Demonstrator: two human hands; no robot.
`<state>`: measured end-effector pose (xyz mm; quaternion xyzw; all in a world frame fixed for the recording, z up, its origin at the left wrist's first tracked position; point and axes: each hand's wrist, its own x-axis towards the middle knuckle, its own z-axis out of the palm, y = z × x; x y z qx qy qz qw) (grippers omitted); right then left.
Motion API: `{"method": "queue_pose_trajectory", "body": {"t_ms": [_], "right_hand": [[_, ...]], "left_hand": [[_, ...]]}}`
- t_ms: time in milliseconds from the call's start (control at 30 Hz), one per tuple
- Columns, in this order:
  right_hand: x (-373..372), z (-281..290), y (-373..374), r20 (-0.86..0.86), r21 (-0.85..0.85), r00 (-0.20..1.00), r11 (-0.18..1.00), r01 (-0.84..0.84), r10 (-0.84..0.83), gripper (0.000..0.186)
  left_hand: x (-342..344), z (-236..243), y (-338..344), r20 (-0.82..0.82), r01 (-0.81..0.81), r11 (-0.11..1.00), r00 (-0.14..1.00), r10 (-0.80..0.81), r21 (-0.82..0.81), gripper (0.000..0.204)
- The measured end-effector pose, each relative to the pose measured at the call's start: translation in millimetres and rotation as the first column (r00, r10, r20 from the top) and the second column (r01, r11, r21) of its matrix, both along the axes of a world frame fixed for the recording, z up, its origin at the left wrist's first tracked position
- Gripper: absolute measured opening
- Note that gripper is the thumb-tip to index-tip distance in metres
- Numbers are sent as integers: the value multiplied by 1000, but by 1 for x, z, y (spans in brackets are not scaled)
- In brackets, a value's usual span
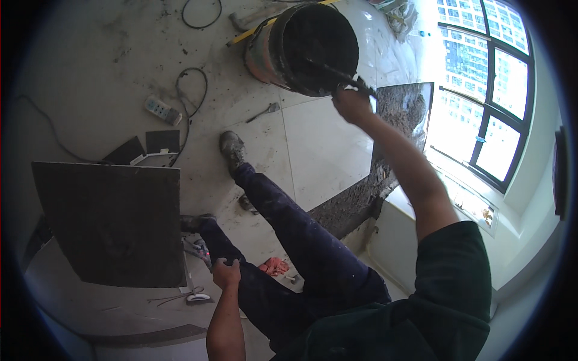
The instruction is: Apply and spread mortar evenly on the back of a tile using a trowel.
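Over the rim of a large bucket [262, 54], my right hand [352, 105] grips the dark handle of a trowel [337, 72]. The thin end of the trowel reaches into the bucket's dark inside, and its blade is hard to make out there. My left hand [226, 274] rests at my left knee with its fingers curled, and I see nothing in it. Close to the left hand stands a large dark panel, perhaps a tile [114, 222], tilted up. Below the right forearm lies a bed of rough grey mortar [346, 207] beside pale floor tiles [328, 144].
On the floor lie a scraper-like tool [263, 112], a power strip [163, 111] with its cable, dark offcuts [162, 142] and a crumpled red cloth [274, 266]. A yellow bar [241, 39] runs behind the bucket. At the right is a window [487, 90] above a ledge.
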<state>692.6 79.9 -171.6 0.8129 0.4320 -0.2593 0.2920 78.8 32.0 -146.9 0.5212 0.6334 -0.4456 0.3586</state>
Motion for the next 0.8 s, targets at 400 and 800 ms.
{"method": "queue_pose_trajectory", "body": {"t_ms": [400, 800], "right_hand": [[-100, 75, -104, -5, 451, 999, 892, 34, -35, 22], [52, -14, 53, -804, 269, 160, -110, 957, -572, 49]], "left_hand": [[-21, 6, -1, 14, 1, 999, 1000, -2, 55, 48], [-11, 10, -5, -15, 36, 998, 999, -36, 46, 45]]}}
